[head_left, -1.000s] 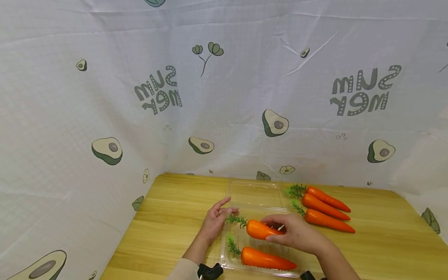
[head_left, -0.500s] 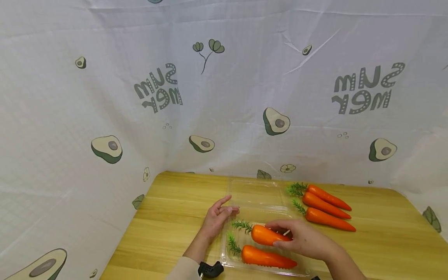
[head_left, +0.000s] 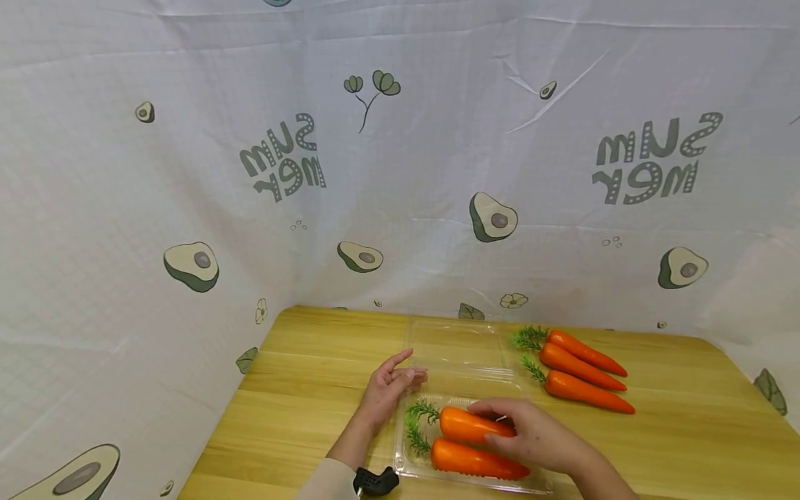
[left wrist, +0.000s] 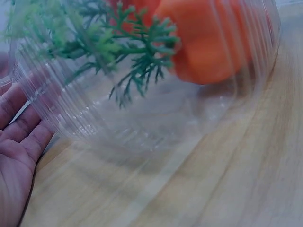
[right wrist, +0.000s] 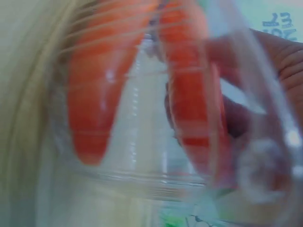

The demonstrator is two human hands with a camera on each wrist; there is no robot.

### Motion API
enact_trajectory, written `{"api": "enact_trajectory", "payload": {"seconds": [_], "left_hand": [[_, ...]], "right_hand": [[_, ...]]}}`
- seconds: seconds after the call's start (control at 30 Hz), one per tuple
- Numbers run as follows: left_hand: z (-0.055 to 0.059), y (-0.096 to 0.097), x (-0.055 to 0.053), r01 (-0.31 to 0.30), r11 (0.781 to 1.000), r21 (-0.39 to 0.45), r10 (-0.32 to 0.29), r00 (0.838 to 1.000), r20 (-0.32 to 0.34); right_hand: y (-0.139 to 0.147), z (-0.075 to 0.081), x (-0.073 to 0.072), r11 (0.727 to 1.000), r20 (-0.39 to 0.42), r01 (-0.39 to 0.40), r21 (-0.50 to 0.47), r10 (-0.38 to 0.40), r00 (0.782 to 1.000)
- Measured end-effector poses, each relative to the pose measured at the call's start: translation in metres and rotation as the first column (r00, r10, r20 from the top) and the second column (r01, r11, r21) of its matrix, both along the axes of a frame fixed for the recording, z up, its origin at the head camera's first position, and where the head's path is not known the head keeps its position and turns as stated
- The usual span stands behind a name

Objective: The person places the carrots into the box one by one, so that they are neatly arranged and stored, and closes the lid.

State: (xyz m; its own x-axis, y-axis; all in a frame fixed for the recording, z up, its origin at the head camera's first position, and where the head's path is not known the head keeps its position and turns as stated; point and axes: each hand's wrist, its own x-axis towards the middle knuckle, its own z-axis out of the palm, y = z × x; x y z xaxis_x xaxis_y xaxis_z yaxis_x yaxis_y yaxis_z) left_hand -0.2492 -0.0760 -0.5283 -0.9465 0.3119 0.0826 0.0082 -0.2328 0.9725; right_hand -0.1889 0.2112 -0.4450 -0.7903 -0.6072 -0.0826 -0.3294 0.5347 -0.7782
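My right hand [head_left: 542, 436] pinches an orange carrot [head_left: 465, 425] with a green leafy top, low inside a clear plastic clamshell box [head_left: 450, 480]. Just in front of it, a second carrot [head_left: 471, 460] lies in the box, both tops pointing left. In the right wrist view, the held carrot [right wrist: 189, 99] shows through the clear wall, thumb and fingers on either side. At the box's left side is my left hand [head_left: 382, 397], its fingers extended. Seen from the left wrist, those fingers [left wrist: 28, 125] are against or very near the ribbed wall; contact is unclear.
Three more carrots [head_left: 584, 392] lie together on the wooden table [head_left: 319, 361], right of the box. The box's clear lid [head_left: 459, 347] is folded back behind it. A white cloth [head_left: 400, 173] printed with avocados hangs behind and at the sides.
My right hand has shifted the held carrot slightly right, then back left and down, beside the front carrot in the box. My left hand has stayed in place.
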Motion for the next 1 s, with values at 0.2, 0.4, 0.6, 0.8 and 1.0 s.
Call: {"api": "enact_trajectory", "payload": {"seconds": [0.2, 0.4, 0.6, 0.8, 1.0], "left_hand": [[-0.001, 0.0, 0.0, 0.001, 1.0, -0.002, -0.001, 1.0, -0.001], [-0.001, 0.0, 0.0, 0.003, 1.0, -0.006, -0.003, 1.0, -0.004], [-0.001, 0.0, 0.0, -0.001, 1.0, -0.022, 0.001, 1.0, -0.013], [-0.001, 0.0, 0.0, 0.004, 1.0, -0.022, -0.005, 1.0, -0.016], [-0.002, 0.0, -0.001, 0.002, 1.0, -0.017, -0.002, 1.0, -0.019]], "right_hand": [[-0.004, -0.006, -0.002, 0.998, -0.098, -0.001, 0.064, 0.007, 0.995], [-0.009, -0.006, -0.002, 0.991, -0.111, 0.003, 0.137, 0.013, 0.994], [-0.011, -0.007, -0.004, 0.99, -0.087, -0.031, 0.14, 0.044, 0.995], [-0.013, -0.009, -0.002, 0.979, -0.143, -0.039, 0.2, 0.069, 0.987], [-0.014, -0.008, 0.0, 0.965, -0.15, -0.035, 0.26, 0.076, 0.986]]}}
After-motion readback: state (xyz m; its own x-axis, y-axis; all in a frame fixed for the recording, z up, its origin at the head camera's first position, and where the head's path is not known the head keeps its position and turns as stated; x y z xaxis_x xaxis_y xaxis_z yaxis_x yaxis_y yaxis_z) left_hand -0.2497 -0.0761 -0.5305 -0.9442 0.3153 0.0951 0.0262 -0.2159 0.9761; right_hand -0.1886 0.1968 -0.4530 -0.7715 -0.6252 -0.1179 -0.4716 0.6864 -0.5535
